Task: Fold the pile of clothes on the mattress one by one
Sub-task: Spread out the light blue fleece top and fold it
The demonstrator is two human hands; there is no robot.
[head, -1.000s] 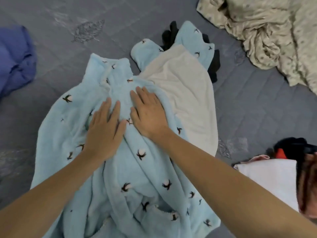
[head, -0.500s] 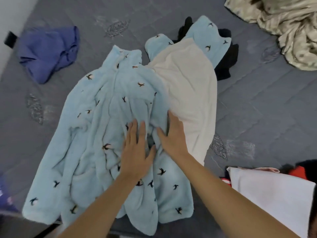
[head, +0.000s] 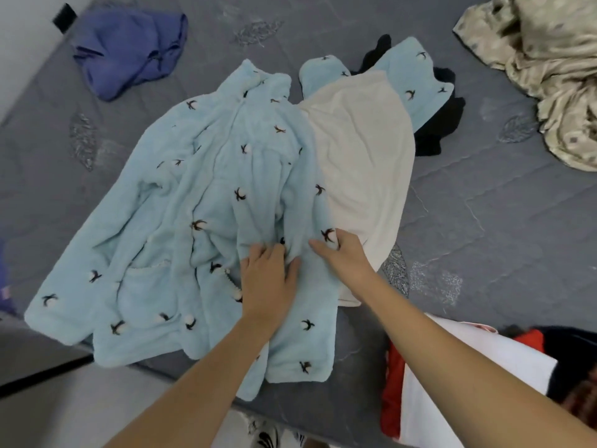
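Note:
A light blue fleece jacket (head: 200, 202) printed with small cotton flowers lies spread on the grey mattress (head: 491, 221). Its right front flap is turned back and shows a cream lining (head: 361, 163). My left hand (head: 268, 282) rests low on the jacket's middle, with its fingertips curled into a fold of the fleece. Just to the right, my right hand (head: 342, 257) grips the blue edge where it meets the lining. The jacket's hem hangs a little over the mattress's near edge.
A violet-blue garment (head: 129, 50) lies crumpled at the far left and a beige cloth (head: 549, 59) at the far right. A black garment (head: 442, 124) pokes out behind the jacket. White (head: 468, 376) and red (head: 394, 383) clothes lie near right.
Both hands have slid down the jacket from its chest toward the hem. They lay flat before; now their fingers curl into the fleece.

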